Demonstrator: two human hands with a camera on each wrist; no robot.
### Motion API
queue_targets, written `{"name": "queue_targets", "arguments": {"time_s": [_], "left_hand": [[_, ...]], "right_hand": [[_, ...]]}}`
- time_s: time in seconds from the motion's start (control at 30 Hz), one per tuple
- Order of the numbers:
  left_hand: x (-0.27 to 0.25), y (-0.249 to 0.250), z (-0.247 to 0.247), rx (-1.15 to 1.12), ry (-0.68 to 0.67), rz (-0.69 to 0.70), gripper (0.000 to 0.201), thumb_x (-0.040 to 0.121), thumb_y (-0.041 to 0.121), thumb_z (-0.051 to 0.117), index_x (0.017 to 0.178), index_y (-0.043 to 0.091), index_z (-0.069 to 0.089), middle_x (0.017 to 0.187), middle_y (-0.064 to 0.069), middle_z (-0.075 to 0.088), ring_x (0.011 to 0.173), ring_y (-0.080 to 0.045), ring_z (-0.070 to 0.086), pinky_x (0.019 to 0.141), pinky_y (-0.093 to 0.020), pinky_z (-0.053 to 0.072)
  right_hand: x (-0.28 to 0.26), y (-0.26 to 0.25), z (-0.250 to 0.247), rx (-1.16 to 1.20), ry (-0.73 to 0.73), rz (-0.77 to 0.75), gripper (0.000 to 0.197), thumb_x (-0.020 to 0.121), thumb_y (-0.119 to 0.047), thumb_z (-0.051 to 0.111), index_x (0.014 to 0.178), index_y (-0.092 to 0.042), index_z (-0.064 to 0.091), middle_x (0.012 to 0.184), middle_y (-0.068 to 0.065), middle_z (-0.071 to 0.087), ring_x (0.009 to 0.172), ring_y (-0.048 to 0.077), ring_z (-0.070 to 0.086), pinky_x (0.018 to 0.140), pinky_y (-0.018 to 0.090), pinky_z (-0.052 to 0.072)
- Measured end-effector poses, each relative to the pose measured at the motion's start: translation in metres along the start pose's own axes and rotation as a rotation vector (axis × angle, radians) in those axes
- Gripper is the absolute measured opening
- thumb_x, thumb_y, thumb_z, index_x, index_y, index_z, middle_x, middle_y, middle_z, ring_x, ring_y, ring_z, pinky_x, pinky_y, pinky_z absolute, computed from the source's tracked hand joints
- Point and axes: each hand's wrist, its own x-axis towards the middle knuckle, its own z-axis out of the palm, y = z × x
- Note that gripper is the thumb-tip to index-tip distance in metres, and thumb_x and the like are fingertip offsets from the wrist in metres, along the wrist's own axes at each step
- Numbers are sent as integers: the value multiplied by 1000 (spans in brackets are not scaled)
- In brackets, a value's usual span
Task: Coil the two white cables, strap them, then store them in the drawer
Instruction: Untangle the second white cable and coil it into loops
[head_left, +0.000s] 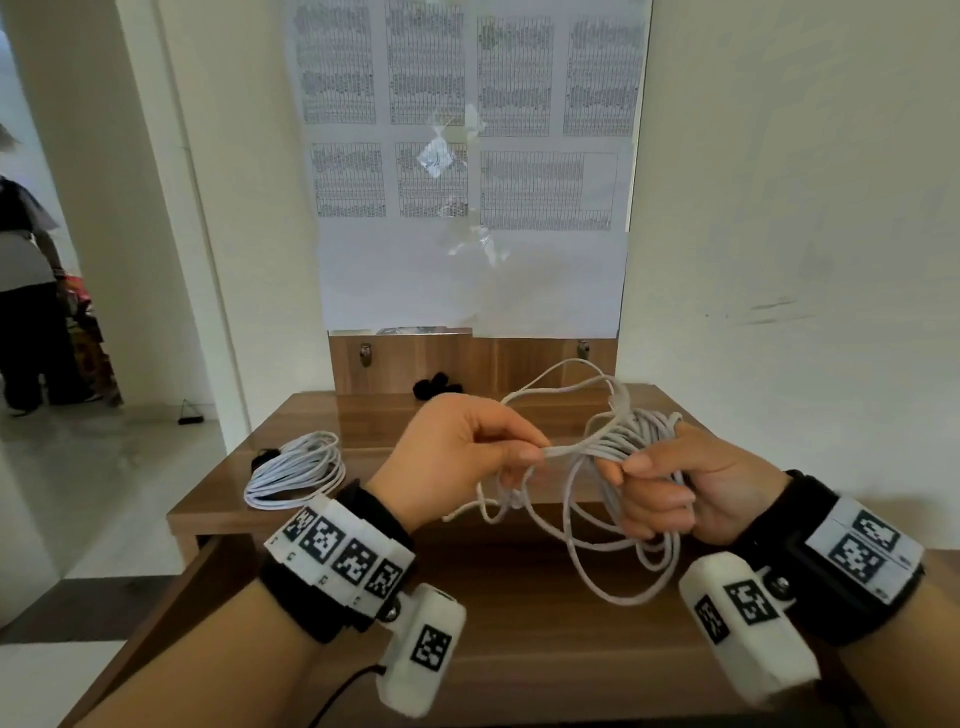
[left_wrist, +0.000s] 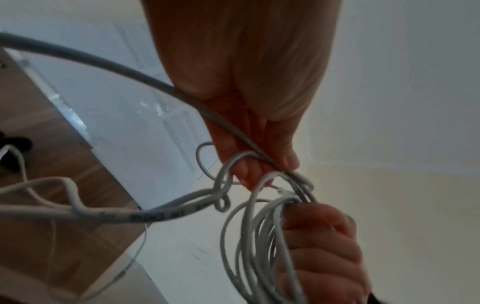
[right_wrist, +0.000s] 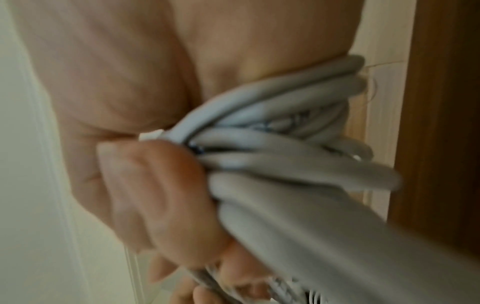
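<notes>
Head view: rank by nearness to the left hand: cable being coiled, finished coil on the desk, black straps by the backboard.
1. Cable being coiled: pinched by the left hand.
2. Finished coil: desk, left.
3. Black straps: at the backboard, behind.

1. We see our right hand (right_wrist: 145, 185) close up and blurred, its fingers (right_wrist: 161, 195) curled round a bundle of white cable (right_wrist: 285, 160).
2. Several strands cross our palm and run off toward the lower right.
3. A brown wooden surface (right_wrist: 441, 123) stands behind, at the right edge.

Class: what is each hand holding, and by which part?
Both hold one white cable. The right hand grips its gathered loops; the left hand pinches a loose strand beside them.
</notes>
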Motion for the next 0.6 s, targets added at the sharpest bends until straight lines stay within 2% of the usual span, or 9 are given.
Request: {"name": "queue_targets", "arguments": {"time_s": [0.07, 0.13, 0.2, 0.27, 0.33, 0.4, 0.47, 0.53, 0.6], "left_hand": [[-4, 2, -1, 174, -3, 35, 10, 91, 17, 65, 94, 20, 74, 78, 7, 72, 72, -5, 67, 72, -18, 54], [-8, 2, 4, 454, -6, 99, 10, 96, 25, 56, 100, 27, 65, 84, 13, 66, 77, -2, 62, 72, -17, 50], [-11, -5, 3, 642, 104, 121, 9, 99, 26, 49, 101, 29, 58, 84, 16, 60, 73, -2, 56, 66, -21, 46], [-13, -21, -8, 670, 236, 56, 7, 99, 24, 48, 96, 29, 52, 80, 15, 57, 69, -5, 54, 60, -24, 42], [-13, -52, -22, 666, 276, -74, 11, 99, 19, 47, 91, 27, 49, 77, 8, 58, 70, -15, 56, 62, -34, 46], [-13, -79, -30, 645, 252, -292, 13, 98, 14, 48, 90, 24, 51, 84, 1, 62, 81, -23, 60, 73, -41, 49], [-15, -91, -29, 600, 288, -438, 16, 94, 8, 53, 100, 23, 58, 102, -3, 65, 100, -25, 61, 86, -39, 49], [-17, -81, -19, 594, 398, -371, 38, 86, -2, 53, 119, 18, 58, 124, -5, 59, 120, -24, 51, 101, -35, 43], [-22, -50, -5, 492, 454, -159, 55, 83, -7, 51, 130, 21, 52, 138, 3, 47, 134, -14, 36, 112, -26, 29]], "right_hand": [[0, 2, -1, 10, -16, -6, 13, 91, -13, 54, 90, 0, 57, 47, -6, 48, 39, 10, 46, 58, 30, 43], [1, 4, -2, 21, -29, 3, 14, 91, -14, 56, 89, 0, 57, 46, -6, 48, 38, 9, 44, 56, 29, 44], [-1, 3, -5, 60, -73, 28, 16, 95, -14, 51, 88, -1, 56, 46, -7, 50, 39, 8, 46, 58, 28, 45], [-7, -2, -8, 105, -110, 15, 20, 100, -13, 43, 91, -1, 56, 48, -6, 48, 40, 9, 45, 59, 27, 44], [-13, -9, -12, 142, -119, -30, 24, 101, -10, 35, 95, 1, 56, 50, -2, 41, 42, 14, 38, 62, 29, 44], [-17, -13, -15, 218, -129, -70, 26, 102, -6, 30, 99, 4, 54, 52, 2, 40, 45, 18, 37, 67, 34, 48], [-18, -15, -16, 275, -117, -106, 28, 102, -4, 26, 102, 7, 52, 53, 5, 41, 47, 21, 38, 70, 38, 48], [-17, -15, -15, 258, -97, -127, 29, 102, -4, 26, 101, 8, 53, 53, 4, 40, 47, 21, 38, 70, 37, 48], [-14, -14, -14, 242, -103, -140, 28, 101, -5, 28, 100, 7, 54, 52, 4, 40, 46, 20, 37, 68, 36, 48]]}}
